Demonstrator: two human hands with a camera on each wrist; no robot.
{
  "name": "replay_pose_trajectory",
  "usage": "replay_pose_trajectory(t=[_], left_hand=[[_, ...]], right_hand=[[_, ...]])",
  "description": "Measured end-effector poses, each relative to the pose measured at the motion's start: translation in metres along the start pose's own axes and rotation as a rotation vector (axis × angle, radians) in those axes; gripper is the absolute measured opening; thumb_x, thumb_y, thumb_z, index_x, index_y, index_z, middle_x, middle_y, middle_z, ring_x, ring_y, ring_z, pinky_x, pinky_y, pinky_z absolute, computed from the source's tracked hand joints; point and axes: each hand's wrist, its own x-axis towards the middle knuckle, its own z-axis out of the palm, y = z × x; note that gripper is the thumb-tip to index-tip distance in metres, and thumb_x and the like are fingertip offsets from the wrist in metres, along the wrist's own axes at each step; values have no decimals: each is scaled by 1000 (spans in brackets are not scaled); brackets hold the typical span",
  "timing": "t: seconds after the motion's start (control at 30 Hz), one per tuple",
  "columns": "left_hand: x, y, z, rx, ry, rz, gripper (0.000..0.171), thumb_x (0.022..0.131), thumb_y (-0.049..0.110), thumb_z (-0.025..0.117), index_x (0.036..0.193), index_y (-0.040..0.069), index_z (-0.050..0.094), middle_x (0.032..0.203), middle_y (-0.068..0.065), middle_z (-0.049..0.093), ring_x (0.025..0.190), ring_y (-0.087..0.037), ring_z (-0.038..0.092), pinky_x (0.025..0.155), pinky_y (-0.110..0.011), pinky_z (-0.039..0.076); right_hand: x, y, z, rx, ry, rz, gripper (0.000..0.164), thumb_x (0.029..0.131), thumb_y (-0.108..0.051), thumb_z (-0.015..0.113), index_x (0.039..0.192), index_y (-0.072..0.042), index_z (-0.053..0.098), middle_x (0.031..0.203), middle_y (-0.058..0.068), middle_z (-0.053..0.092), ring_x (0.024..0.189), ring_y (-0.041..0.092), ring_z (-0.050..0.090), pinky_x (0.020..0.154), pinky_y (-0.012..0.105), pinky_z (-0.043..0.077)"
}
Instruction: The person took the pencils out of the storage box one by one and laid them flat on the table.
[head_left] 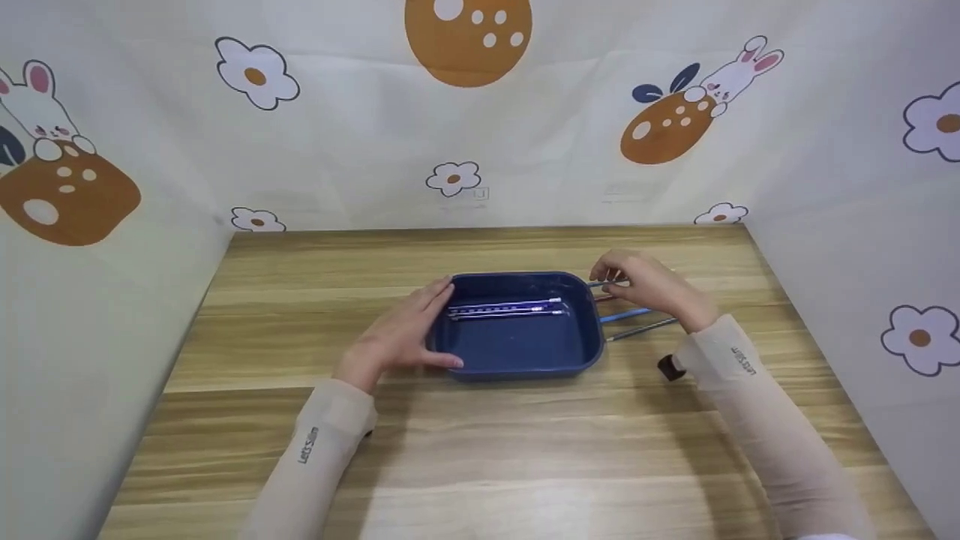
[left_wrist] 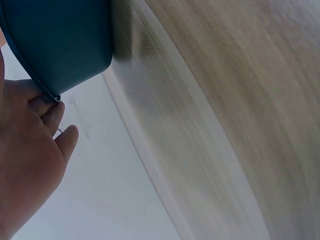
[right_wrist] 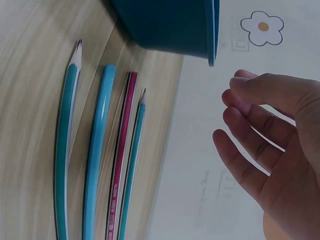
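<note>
This is a screened-off workspace; rabbit-printed sheeting [head_left: 352, 142] walls three sides of a wood-grain tabletop [head_left: 525, 450].

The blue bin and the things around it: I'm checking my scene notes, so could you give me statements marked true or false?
1. The left hand touches the blue bin. True.
2. The blue bin is empty. False: slim sticks lie inside.
3. Four pencils lie beside the blue bin. True.
4. All four have sharpened tips toward the blue bin. False: the light blue pencil and red pencil have blunt ends there.
5. The right hand holds nothing. True.
</note>
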Motion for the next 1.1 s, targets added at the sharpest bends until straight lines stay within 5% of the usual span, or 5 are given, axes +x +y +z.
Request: replay_pose_trajectory(t=[1.1], left_hand=[[1, -2, 3, -7, -5, -4, 124, 73, 76, 68, 161, 9, 12, 170, -6, 5, 157, -26, 9, 129, -44, 13]], right_hand=[[27, -44, 38, 82, -85, -100, 21, 90, 1, 66, 109, -6, 70, 106, 11, 71, 96, 24, 66, 85, 41, 58]])
